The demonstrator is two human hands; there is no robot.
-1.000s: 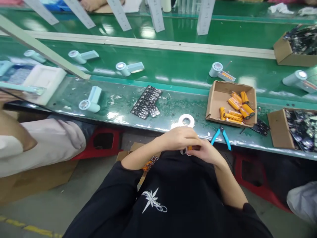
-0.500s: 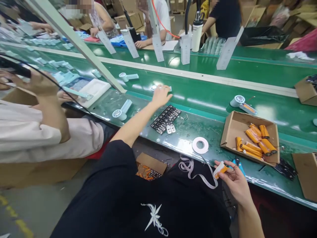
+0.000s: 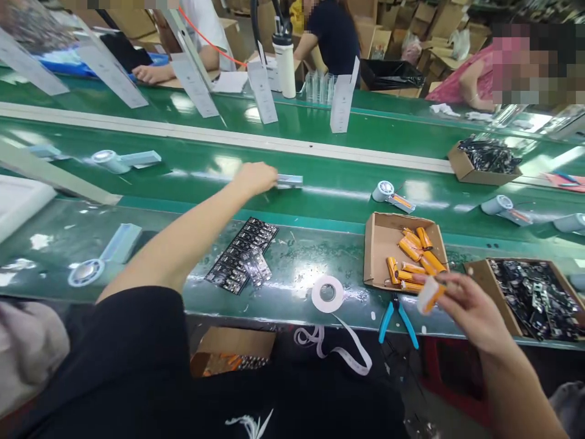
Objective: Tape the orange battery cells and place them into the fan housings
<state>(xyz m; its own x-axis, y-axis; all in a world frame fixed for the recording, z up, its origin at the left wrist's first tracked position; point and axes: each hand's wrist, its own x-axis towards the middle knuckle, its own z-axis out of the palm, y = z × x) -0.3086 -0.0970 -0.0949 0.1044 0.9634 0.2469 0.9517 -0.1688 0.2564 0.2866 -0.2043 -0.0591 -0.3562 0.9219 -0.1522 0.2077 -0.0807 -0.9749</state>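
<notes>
While the right hand (image 3: 475, 311) pinches an orange battery cell (image 3: 429, 294) with tape at one end, we see the left hand (image 3: 254, 178) closing over a pale fan body (image 3: 289, 180) on the belt. We judge fitting not yet begun; more cells wait in the carton (image 3: 379, 244).

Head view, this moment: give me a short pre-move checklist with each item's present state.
1. Left hand has reached the pale blue fan part on the belt: ok.
2. Left grip closed around that part: cannot tell, the fingers hide it.
3. Right hand holds the orange battery, white wrap on one end: ok.
4. Tape roll within reach at the bench edge: ok.
5. Blue cutters lying clear of both hands: ok.
</notes>
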